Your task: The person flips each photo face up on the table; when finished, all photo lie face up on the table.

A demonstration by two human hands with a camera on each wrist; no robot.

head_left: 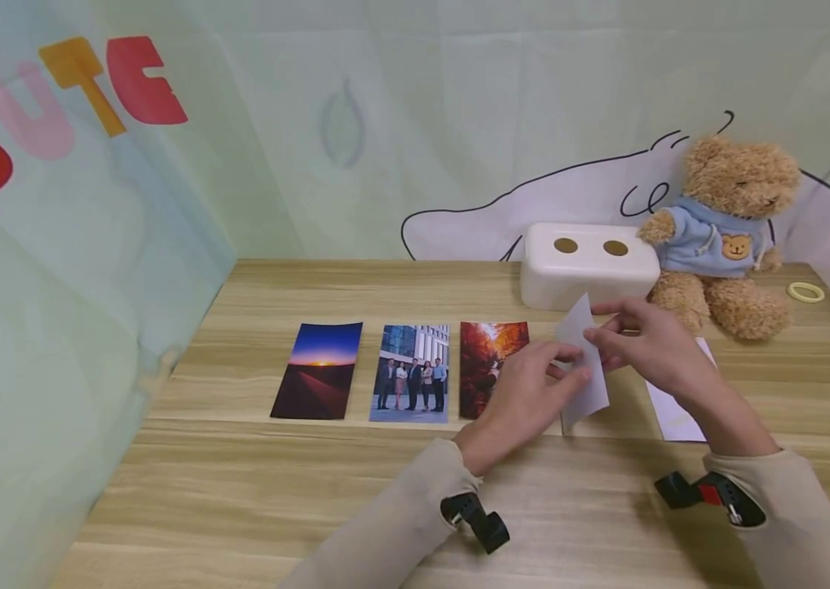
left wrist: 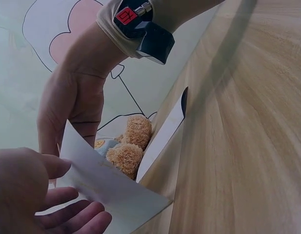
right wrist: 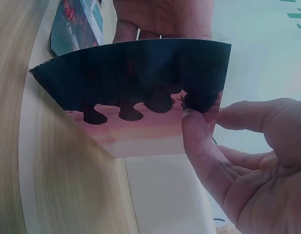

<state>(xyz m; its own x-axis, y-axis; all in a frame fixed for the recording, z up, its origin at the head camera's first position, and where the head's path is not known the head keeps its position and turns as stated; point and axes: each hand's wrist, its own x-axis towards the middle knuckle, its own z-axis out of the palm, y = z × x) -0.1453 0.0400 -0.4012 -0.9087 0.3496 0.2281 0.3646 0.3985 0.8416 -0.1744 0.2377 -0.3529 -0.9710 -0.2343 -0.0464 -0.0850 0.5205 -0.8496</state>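
A photo print (head_left: 584, 360) stands tilted above the table, its white back toward my left hand (head_left: 533, 383). My right hand (head_left: 647, 339) pinches its upper right edge between thumb and fingers. In the right wrist view the picture side of the print (right wrist: 135, 92) shows dark silhouettes against a pink sky, upside down. My left thumb and fingers lie against or close over the white back, fairly straight; in the left wrist view the left hand (left wrist: 38, 195) overlaps it. Another print (head_left: 680, 405) lies white side up under my right forearm.
Three prints lie in a row to the left: a sunset (head_left: 318, 372), a group of people (head_left: 411, 375) and an autumn forest (head_left: 481, 360), partly covered by my left hand. Behind stand a white box (head_left: 584, 270) with two holes and a teddy bear (head_left: 732, 237). A yellow ring (head_left: 805, 292) lies far right.
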